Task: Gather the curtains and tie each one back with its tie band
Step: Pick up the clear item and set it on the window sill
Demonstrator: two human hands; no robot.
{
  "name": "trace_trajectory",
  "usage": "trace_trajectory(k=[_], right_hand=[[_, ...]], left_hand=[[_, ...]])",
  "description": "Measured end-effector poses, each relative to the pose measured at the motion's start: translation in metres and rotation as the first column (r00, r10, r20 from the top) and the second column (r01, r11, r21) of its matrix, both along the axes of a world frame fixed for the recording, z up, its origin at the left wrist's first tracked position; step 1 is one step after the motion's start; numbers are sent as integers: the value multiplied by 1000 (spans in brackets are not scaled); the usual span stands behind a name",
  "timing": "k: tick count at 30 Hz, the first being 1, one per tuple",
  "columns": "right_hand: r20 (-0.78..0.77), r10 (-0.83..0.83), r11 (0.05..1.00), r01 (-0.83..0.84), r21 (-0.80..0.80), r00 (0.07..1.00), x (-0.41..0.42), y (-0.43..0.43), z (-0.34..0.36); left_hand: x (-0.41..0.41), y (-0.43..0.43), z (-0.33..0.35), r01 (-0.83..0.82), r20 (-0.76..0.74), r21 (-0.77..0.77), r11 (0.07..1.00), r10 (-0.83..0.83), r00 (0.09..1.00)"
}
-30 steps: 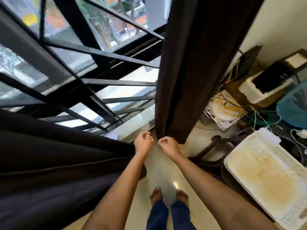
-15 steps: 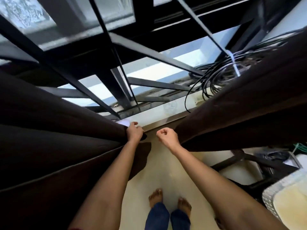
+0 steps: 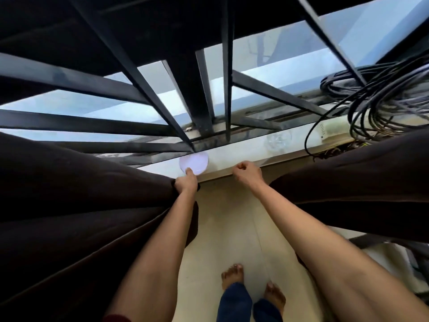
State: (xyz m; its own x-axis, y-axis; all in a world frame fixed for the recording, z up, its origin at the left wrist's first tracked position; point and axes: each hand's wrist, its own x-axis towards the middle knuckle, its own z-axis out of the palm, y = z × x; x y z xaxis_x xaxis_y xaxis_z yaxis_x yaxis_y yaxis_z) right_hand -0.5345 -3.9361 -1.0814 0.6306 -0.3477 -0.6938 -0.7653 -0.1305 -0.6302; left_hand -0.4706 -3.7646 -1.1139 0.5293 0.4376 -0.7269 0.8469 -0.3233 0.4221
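Your L hand [image 3: 185, 183], centre frame, grips the edge of the L curtain [image 3: 81, 205], which fills the lower left. Your R hand [image 3: 247, 173] is a curled fist w/ nothing visible in it, apart from the R curtain [image 3: 348, 182] at mid right.

Black window bars [image 3: 69, 80] are fanning out above and beyond both hands. A pale round disc [image 3: 195, 162] is lying on the white sill [image 3: 241, 156], just beyond the left hand [image 3: 185, 182]. A coil of black cables [image 3: 383, 101] is hanging well off to the right of the right hand [image 3: 247, 174], drooping past a white box [image 3: 334, 133]. Cream floor tiling [image 3: 232, 228] is showing below, between the hands.
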Motion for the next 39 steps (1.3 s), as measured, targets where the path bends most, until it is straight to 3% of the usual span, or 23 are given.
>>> trace_trajectory(k=[5, 12, 18, 22, 26, 32, 37, 39], right_hand=[[0, 15, 1000, -15, 7, 1000, 2, 10, -18], [-13, -3, 1000, 3, -9, 1000, -20, 8, -22], [-46, -46, 998, 45, -32, 998, -54, -1, 4], [-51, -94, 995, 93, -35, 994, -90, -9, 36], [-56, -196, 980, 197, 9, 979, -149, -22, 77], [-69, -346, 935, 350, 57, 936, -232, -46, 127], [-44, -365, 928, 367, 59, 930, -300, -75, 167], [-9, -375, 926, 375, 38, 927, -328, -90, 182]], left_hand=[[4, -6, 7, -152, 4, -210, 966, 157, 988], [-4, -3, 17, 76, 45, -114, 991, -72, 996], [-49, -21, 48, 23, 70, -169, 985, -11, 998], [-82, -33, 79, 214, 92, -104, 971, -204, 975], [-127, -51, 122, 404, 70, -51, 913, -400, 914], [-194, -93, 173, 554, 43, -57, 830, -552, 832], [-253, -146, 219, 717, 56, -70, 694, -715, 697], [-276, -168, 238, 799, 51, -55, 599, -798, 601]])
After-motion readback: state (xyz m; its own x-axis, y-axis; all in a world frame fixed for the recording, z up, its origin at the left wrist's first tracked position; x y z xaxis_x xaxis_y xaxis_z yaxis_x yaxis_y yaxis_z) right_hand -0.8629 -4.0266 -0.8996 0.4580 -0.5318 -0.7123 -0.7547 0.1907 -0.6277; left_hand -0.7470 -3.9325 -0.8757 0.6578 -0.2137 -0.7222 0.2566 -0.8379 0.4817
